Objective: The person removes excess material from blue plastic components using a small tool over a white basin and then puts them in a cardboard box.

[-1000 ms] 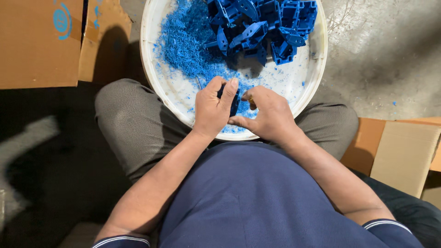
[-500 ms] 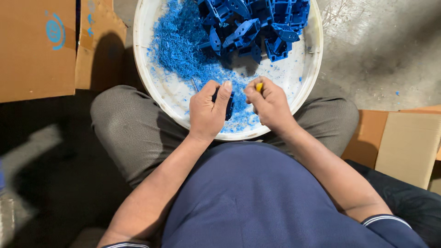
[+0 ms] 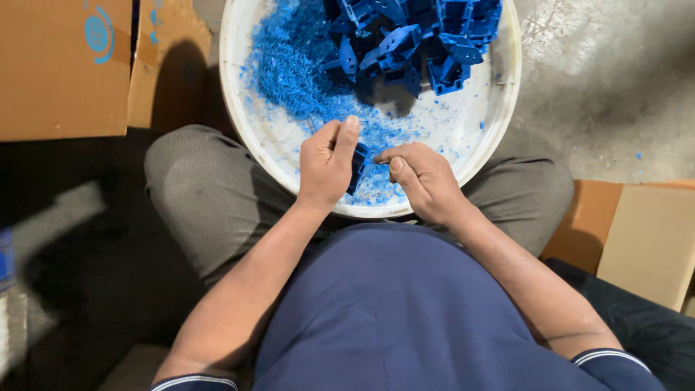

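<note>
My left hand point(image 3: 327, 164) grips a small dark blue plastic part point(image 3: 357, 168) over the near rim of a round white basin point(image 3: 479, 141) that rests on my lap. My right hand point(image 3: 423, 181) is closed beside it, thumb and fingers pinched at the part's edge; whether it holds a small tool is hidden. Inside the basin lies a heap of several blue plastic parts point(image 3: 413, 36) at the far side and a spread of fine blue shavings point(image 3: 289, 76) on the left and near the hands.
Brown cardboard boxes point(image 3: 65, 69) stand at the upper left, and another cardboard box point(image 3: 644, 239) sits at the right by my leg. Grey concrete floor point(image 3: 615, 80) lies to the right of the basin. My knees flank the basin.
Both hands have stayed together over the basin's near rim. The left thumb has lifted and the right fingers have shifted along the part. A yellow speck seen at the right fingers earlier is hidden now.
</note>
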